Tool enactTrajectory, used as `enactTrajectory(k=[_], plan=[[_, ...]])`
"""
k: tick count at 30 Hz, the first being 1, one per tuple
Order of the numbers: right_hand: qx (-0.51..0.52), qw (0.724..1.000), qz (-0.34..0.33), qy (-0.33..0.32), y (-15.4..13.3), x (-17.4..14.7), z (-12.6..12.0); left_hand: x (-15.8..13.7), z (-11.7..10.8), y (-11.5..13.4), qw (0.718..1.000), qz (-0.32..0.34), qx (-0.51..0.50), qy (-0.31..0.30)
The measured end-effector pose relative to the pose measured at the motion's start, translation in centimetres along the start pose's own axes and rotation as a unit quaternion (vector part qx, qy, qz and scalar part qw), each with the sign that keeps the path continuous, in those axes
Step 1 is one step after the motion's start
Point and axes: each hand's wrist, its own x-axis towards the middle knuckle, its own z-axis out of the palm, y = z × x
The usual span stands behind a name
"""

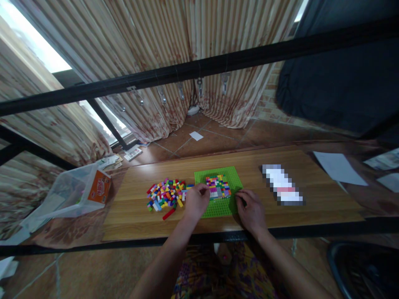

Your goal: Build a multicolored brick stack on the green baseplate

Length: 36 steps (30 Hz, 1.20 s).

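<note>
A green studded baseplate [218,209] lies on the wooden board, with a block of many-coloured toy bricks [218,187] built on its middle. My left hand [197,202] is over the plate's left side, thumb and fingers pinched together beside the built bricks. Whatever sits in that pinch is too small to make out. At the plate's right edge, my right hand [252,210] has its thumb and curled fingers closed on the rim. Left of the plate spreads a loose pile of coloured bricks [166,192], partly reaching behind my left hand. One long red brick [168,214] lies at the pile's front.
The wooden board [137,226] rests on a table with a dark metal edge. A clear plastic box [75,193] with an orange label stands at the left. On the right lies a blurred white item [282,185], with paper [339,167] beyond. A black bar [174,71] crosses above.
</note>
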Motion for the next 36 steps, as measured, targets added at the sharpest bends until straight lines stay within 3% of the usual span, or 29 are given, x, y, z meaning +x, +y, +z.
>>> enactTrajectory(k=[12,19,24,28,36], plan=[[-0.001,1.0,0.003,-0.005,0.0,0.0,0.0,-0.7,0.0,1.3,0.993,-0.002,0.115,0.011],[-0.001,1.0,0.003,0.003,-0.2,0.1,0.0,-0.3,0.2,1.7,0.992,-0.01,0.126,0.023],[-0.004,1.0,0.004,-0.001,-0.2,0.1,0.0,0.2,0.1,1.0,0.998,-0.017,0.059,0.016],[-0.003,1.0,0.005,-0.002,-0.2,0.1,0.0,0.8,0.2,-0.5,0.997,-0.061,-0.044,-0.005],[-0.001,1.0,0.007,-0.003,-0.4,0.1,-0.1,0.7,-0.2,-1.6,0.954,-0.171,-0.238,-0.061]])
